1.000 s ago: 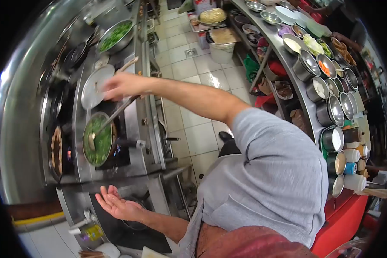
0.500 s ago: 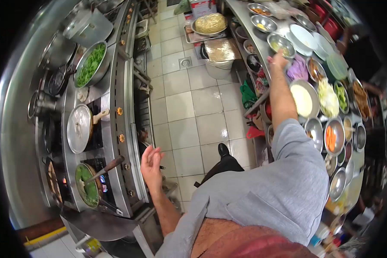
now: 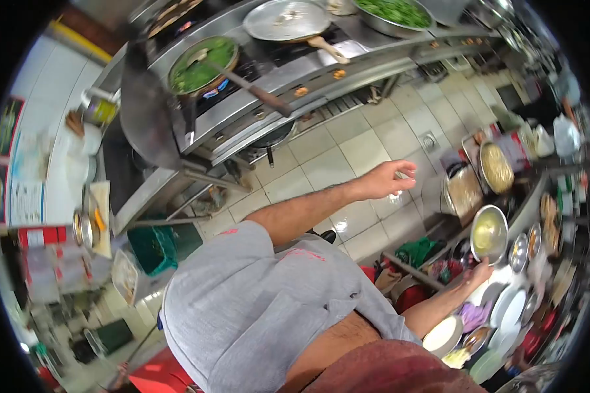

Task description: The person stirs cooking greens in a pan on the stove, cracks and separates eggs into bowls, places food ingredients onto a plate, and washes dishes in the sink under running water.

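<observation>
My right hand (image 3: 480, 274) grips the near rim of a metal bowl (image 3: 500, 221) with pale yellow contents. The bowl is raised at the edge of the prep counter and tilted toward me. My left hand (image 3: 385, 181) hangs over the floor aisle, its fingers loosely bent and apart, with nothing visible in it. Close to my right forearm on the counter are a bowl of cream-coloured liquid (image 3: 443, 333), a purple bag (image 3: 472, 316) and stacked white plates (image 3: 507, 305).
On the stove, a pan of green sauce (image 3: 203, 73) sits over a flame with a ladle (image 3: 255, 94) jutting toward the aisle. Beside it are a lidded pan (image 3: 287, 19) and a bowl of chopped greens (image 3: 396, 12). A white bucket (image 3: 438, 195) and a foil-covered tray (image 3: 495, 168) stand along the aisle.
My view has swung left toward the stove. My right hand has taken hold of the metal bowl and lifted it off the counter. My left hand has moved out over the aisle.
</observation>
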The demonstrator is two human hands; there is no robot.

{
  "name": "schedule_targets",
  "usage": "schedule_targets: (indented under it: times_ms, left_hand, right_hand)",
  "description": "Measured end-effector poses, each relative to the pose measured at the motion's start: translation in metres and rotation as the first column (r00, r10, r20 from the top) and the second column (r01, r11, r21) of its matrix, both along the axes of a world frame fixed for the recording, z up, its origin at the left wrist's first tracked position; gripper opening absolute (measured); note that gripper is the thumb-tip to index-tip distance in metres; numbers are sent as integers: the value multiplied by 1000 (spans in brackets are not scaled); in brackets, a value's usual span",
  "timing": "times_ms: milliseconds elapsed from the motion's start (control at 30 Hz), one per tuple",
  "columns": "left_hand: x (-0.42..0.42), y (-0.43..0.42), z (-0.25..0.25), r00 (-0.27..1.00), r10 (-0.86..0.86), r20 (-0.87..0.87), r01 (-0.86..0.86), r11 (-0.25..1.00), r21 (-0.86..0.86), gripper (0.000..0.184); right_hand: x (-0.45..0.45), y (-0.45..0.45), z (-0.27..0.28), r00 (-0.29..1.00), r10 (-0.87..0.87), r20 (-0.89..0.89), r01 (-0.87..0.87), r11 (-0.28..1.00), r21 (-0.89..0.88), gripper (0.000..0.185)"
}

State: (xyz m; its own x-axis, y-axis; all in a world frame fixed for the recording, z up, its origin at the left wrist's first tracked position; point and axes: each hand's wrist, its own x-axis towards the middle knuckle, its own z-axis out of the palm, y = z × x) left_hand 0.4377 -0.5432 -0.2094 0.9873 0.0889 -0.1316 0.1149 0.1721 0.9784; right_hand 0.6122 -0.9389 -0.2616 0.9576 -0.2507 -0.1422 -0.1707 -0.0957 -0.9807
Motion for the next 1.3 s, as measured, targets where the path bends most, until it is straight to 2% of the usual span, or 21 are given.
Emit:
schedule_targets:
  times_ms: [100,233,300,400,467,500,567,600,633,667,733,767,867,933,1000,1067,1100,1133,1167,1200,1300]
  left_hand:
    - [-12,23,19,997,71,32,-70,997,-26,62]
    - [-50,74,51,945,323,-53,-327,926,-190,67]
    - [-77,114,68,923,380,-62,-383,891,-245,64]
    - [-133,173,89,833,553,-10,-522,781,-342,52]
    - [-170,221,81,757,653,-9,-608,698,-378,48]
    - [-191,234,92,657,754,-31,-712,606,-356,46]
    - [-227,264,99,485,874,-11,-835,459,-304,45]
    - [-243,282,94,424,905,29,-866,414,-281,45]
    - [-260,295,92,399,913,87,-881,408,-241,46]
    - [-274,305,93,342,938,65,-900,347,-263,45]
    - [-300,317,101,263,964,31,-932,262,-251,44]
    - [-310,324,100,233,972,45,-938,236,-252,43]
    - [-329,342,92,109,992,57,-947,121,-296,42]
    - [-339,352,88,69,996,60,-956,83,-283,43]
    - [-345,354,86,35,993,110,-948,68,-311,45]
    - [-349,360,78,28,995,98,-934,61,-351,46]
    - [-347,359,81,-8,993,114,-930,35,-365,46]
    - [-345,359,85,-44,990,134,-926,10,-378,47]
    - [-342,358,87,-45,988,149,-921,17,-389,47]
    - [-339,358,89,-57,987,152,-922,7,-388,47]
    - [-329,357,94,-121,981,154,-938,-62,-341,51]
  right_hand:
    - [-33,112,47,952,305,33,-307,943,130,33]
    - [-97,278,118,754,656,30,-638,722,269,33]
    - [-122,348,131,606,795,30,-759,567,321,33]
    - [-158,443,138,396,916,70,-873,351,338,28]
    - [-188,500,147,304,948,95,-871,236,430,37]
    - [-193,525,146,288,952,101,-876,220,429,37]
    - [-205,573,127,192,959,208,-973,214,-87,52]
    - [-201,598,102,40,978,206,-961,94,-260,64]
    - [-209,612,91,-43,992,115,-769,40,-638,69]
    - [-216,624,81,-81,997,2,-436,-33,-899,75]
    - [-230,644,68,-146,980,-133,-451,-185,-873,81]
    - [-234,652,63,-70,964,-257,-490,-258,-833,72]
    - [-215,675,49,-42,963,-267,-548,-245,-800,61]
    - [-189,675,51,-130,989,-70,-592,-134,-795,54]
    - [-160,680,56,-239,970,41,-609,-117,-785,52]
    - [-150,689,81,-221,969,-109,-567,-219,-794,55]
    - [-147,696,77,-306,952,-4,-478,-157,-864,48]
    - [-144,701,75,-319,948,-1,-478,-162,-863,48]
    - [-146,706,70,-283,937,-207,-715,-350,-606,41]
    - [-159,706,78,-309,860,-405,-868,-430,-250,34]
    - [-203,699,107,-382,830,-407,-906,-251,340,18]
